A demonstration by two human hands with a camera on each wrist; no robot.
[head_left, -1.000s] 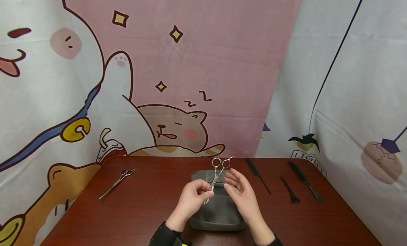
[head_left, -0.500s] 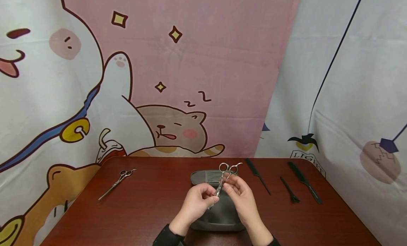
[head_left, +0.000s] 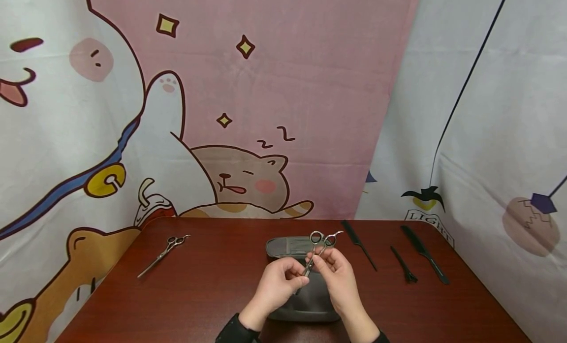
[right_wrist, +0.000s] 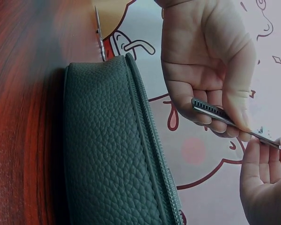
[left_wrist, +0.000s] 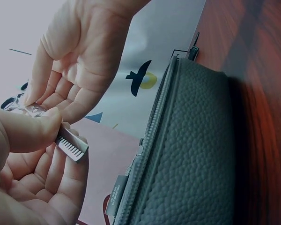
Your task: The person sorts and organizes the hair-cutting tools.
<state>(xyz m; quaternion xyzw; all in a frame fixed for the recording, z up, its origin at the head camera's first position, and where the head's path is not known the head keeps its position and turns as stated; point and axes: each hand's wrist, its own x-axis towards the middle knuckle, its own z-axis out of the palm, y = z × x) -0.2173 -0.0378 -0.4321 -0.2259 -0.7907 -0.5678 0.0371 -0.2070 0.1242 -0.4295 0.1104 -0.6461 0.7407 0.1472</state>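
Observation:
Silver thinning scissors [head_left: 309, 268] are held up over a dark grey zip case [head_left: 305, 311], finger rings pointing away and up. My left hand [head_left: 279, 286] pinches their blades between thumb and fingers; the toothed blade [left_wrist: 72, 144] sticks out past them in the left wrist view. With thumb and fingertips, my right hand [head_left: 340, 279] pinches the scissors nearer the rings. In the right wrist view, the teeth [right_wrist: 211, 110] show beside the left fingers, and the right hand [right_wrist: 267, 183] is partly cut off. The case stands below both hands, its pebbled side and zip visible in both wrist views.
A second pair of scissors [head_left: 161, 256] lies on the left of the red-brown table [head_left: 199, 303]. To the right lie a black tail comb [head_left: 352, 233], a black hair clip [head_left: 402, 264] and a wider black comb [head_left: 416, 242]. A cartoon-printed cloth [head_left: 310, 87] hangs behind.
The scissors and my left hand have shifted right and slightly down toward my right hand. My right hand, earlier apart with spread fingers, now pinches the scissors too.

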